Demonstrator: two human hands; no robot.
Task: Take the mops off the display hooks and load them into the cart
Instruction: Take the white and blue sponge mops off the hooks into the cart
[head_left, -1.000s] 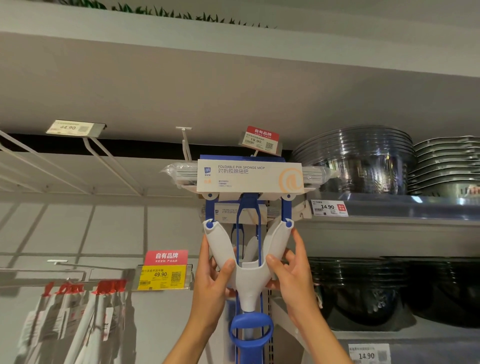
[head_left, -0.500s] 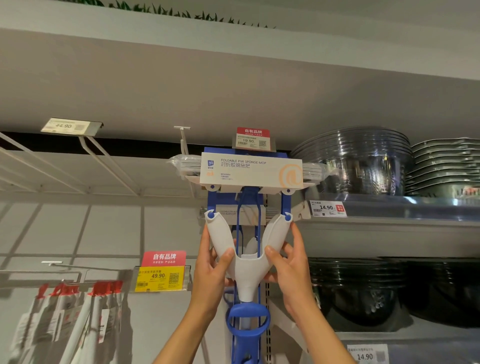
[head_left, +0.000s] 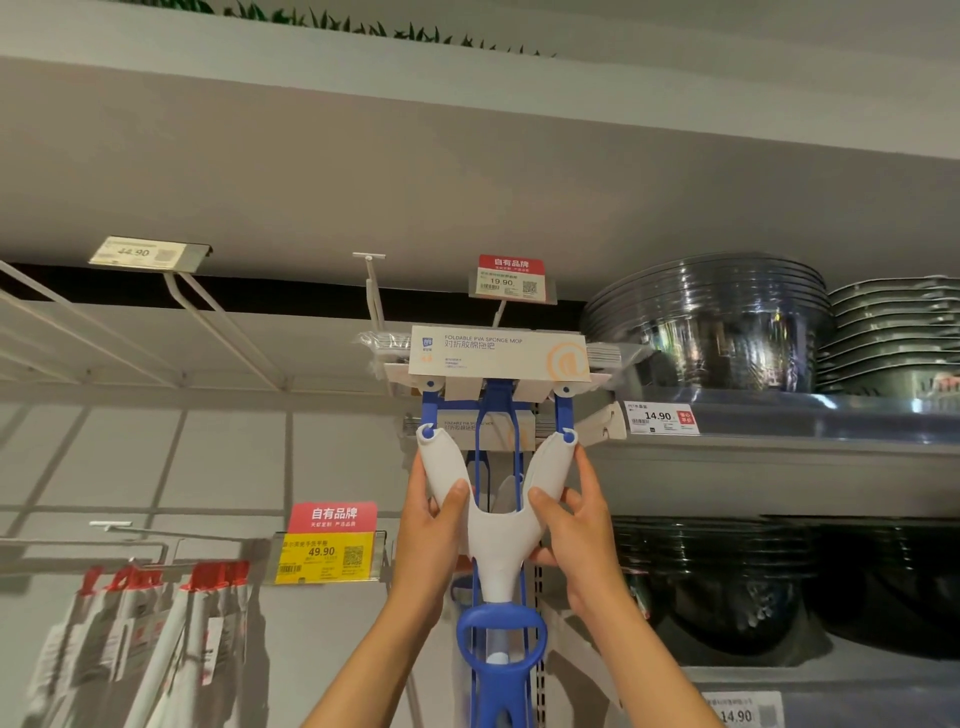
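Observation:
A foldable sponge mop (head_left: 497, 540) with a white Y-shaped yoke and blue frame hangs high in front of me, its wrapped head and cardboard label (head_left: 497, 358) uppermost. My left hand (head_left: 431, 525) grips the yoke's left arm, thumb on its front. My right hand (head_left: 576, 519) grips the right arm the same way. A second identical mop (head_left: 488, 434) hangs right behind it on the display hook (head_left: 500, 312). No cart is in view.
Stacks of clear plastic basins (head_left: 711, 322) fill the shelves to the right. Bare white wire hooks (head_left: 208, 322) jut out at upper left. Other packaged mops (head_left: 156, 623) hang at lower left under a yellow 49.90 tag (head_left: 326, 556). A deep shelf overhangs everything.
Both hands keep their grip on the yoke. The mop head has dropped below the red 19.90 tag, which it partly covered a second ago.

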